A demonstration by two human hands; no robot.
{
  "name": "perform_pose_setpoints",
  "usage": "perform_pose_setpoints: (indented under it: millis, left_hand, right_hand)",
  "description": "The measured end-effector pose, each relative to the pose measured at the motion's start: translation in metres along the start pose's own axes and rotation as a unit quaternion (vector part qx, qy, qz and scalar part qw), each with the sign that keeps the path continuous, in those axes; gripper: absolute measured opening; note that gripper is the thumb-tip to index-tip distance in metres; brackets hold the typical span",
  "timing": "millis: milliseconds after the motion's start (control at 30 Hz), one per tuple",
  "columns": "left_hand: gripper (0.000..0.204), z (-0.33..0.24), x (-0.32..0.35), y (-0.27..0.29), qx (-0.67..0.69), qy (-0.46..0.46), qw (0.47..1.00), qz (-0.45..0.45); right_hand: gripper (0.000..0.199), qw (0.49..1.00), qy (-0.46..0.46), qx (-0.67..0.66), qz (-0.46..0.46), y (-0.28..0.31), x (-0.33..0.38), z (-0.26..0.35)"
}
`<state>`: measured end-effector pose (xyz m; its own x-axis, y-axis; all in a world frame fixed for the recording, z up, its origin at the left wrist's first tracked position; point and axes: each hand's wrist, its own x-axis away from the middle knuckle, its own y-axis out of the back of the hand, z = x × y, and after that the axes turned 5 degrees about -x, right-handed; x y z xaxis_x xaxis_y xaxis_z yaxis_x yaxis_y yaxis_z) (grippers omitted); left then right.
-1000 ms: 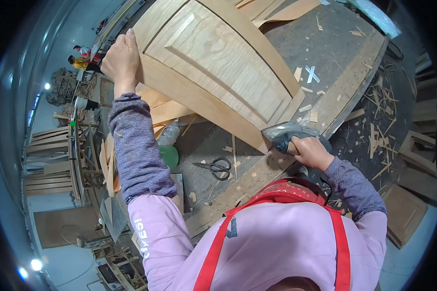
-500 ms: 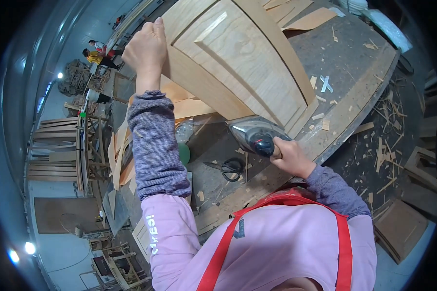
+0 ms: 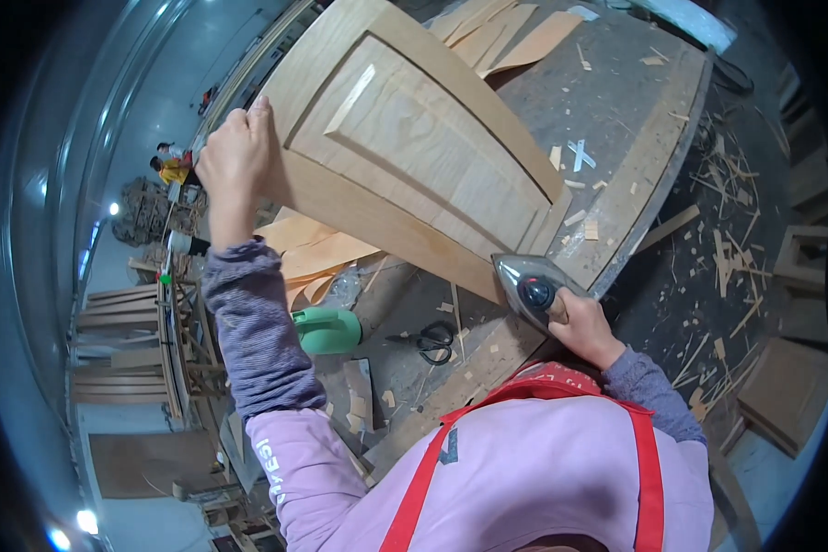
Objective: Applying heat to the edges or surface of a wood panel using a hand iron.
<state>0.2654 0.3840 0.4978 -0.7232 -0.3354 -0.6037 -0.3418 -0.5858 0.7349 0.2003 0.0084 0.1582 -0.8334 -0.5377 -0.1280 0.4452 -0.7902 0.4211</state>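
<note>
The door panel (image 3: 414, 156) stands tilted on its edge on the grey bench (image 3: 616, 138). The left hand (image 3: 235, 166) has its fingers curled over the panel's far corner, steadying it, while the right hand (image 3: 584, 327) is wrapped tight around the iron (image 3: 534, 290), pressed to the panel's near edge at its lower corner. By this position the edge banding looks close to finished. The panel is pale raised-field wood; thin curled veneer strips (image 3: 313, 253) lie below it, and scissors (image 3: 432, 340) nearby.

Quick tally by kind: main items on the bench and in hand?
Wooden door panel: 1, left hand grips its edge
Clothes iron: 1, in right hand
Scissors: 1
Green container: 1
Total: 4
</note>
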Motion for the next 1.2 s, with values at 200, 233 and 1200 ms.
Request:
perform_pose_setpoints:
  millis: [200,233,1200]
  left_hand:
    - [0.07,-0.03,-0.026,0.009,-0.007,-0.05,0.998,0.044]
    - [0.072,-0.033,-0.027,0.01,-0.004,-0.042,0.999,0.031]
    - [0.081,-0.094,-0.062,0.039,-0.15,-0.016,0.986,0.076]
  right_hand:
    - [0.025,0.999,0.04,0.005,-0.013,0.006,-0.015,-0.001]
    - [0.025,0.999,0.043,0.001,-0.016,0.005,-0.015,-0.001]
    - [0.027,1.0,-0.003,-0.012,0.01,0.068,0.008,-0.061]
